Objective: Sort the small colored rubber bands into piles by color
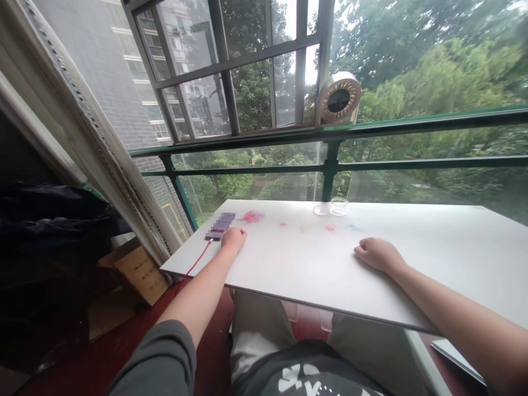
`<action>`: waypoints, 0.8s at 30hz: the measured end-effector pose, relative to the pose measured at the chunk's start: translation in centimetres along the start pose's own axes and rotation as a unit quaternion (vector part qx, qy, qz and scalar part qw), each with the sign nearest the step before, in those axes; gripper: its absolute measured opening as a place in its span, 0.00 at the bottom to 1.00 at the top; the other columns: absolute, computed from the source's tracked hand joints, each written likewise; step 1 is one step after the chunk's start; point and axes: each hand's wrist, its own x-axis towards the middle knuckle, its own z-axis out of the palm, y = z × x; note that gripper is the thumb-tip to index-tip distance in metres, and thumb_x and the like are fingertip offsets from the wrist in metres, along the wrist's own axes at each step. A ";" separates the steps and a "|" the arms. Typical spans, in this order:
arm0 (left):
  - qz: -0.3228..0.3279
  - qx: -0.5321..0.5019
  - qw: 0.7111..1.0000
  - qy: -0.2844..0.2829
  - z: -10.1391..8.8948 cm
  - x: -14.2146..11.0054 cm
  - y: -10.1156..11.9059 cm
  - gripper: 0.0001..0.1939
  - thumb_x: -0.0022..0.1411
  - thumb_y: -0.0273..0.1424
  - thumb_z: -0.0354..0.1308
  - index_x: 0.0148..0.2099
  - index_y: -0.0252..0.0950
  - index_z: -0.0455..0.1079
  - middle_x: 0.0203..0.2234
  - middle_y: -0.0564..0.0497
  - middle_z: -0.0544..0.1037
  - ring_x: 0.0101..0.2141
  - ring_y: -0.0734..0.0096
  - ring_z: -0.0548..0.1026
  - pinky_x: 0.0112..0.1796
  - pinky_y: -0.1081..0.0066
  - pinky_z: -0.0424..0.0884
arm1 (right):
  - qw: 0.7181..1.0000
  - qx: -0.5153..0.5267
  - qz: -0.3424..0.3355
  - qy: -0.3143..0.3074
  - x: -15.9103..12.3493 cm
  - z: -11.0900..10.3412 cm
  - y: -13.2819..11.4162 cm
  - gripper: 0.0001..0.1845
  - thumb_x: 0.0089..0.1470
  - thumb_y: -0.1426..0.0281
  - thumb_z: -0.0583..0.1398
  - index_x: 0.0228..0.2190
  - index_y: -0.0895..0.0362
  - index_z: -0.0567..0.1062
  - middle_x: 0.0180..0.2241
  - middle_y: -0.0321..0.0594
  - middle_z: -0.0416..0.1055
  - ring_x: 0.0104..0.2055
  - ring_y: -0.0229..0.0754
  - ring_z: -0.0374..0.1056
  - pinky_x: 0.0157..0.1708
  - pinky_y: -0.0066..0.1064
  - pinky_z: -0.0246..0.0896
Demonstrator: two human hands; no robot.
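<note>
Fingers (245,233) of the left hand (234,238) and right hand (378,254) curl together, seemingly empty; resting lightly on one bench (289,264) seems steadiest. Just beside the left fingers lies one phone (223,224); beyond them, one broad pink patch (252,216); farther out between both hands' fingers, two clear dishes (339,207) and four small coloured patches (330,227).
</note>
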 end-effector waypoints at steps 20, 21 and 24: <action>0.192 -0.374 0.900 -0.116 7.0 -5.1 14.6 0.12 0.57 0.34 0.53 0.38 0.32 0.71 0.29 0.47 0.78 0.30 0.72 0.75 0.33 0.74 0.69 | 0.885 0.443 -0.142 0.013 1.4 1.7 -9.3 0.27 0.45 0.62 0.61 0.47 0.57 0.64 0.32 0.39 0.71 0.20 0.31 0.59 0.20 0.24 0.56; 0.190 -0.386 0.895 -0.118 7.3 -5.5 14.7 0.12 0.57 0.35 0.53 0.38 0.32 0.71 0.29 0.47 0.78 0.30 0.72 0.75 0.33 0.74 0.69 | 0.865 0.481 -0.140 0.011 1.3 2.0 -9.3 0.26 0.45 0.60 0.61 0.46 0.58 0.66 0.31 0.39 0.71 0.19 0.31 0.59 0.18 0.24 0.56; 0.191 -0.418 0.878 -0.133 7.8 -6.3 14.0 0.11 0.54 0.36 0.57 0.36 0.33 0.71 0.29 0.48 0.78 0.30 0.72 0.75 0.34 0.73 0.69 | 0.845 0.516 -0.142 -0.004 0.9 2.3 -8.9 0.24 0.45 0.58 0.61 0.41 0.59 0.71 0.27 0.39 0.71 0.19 0.32 0.60 0.16 0.24 0.56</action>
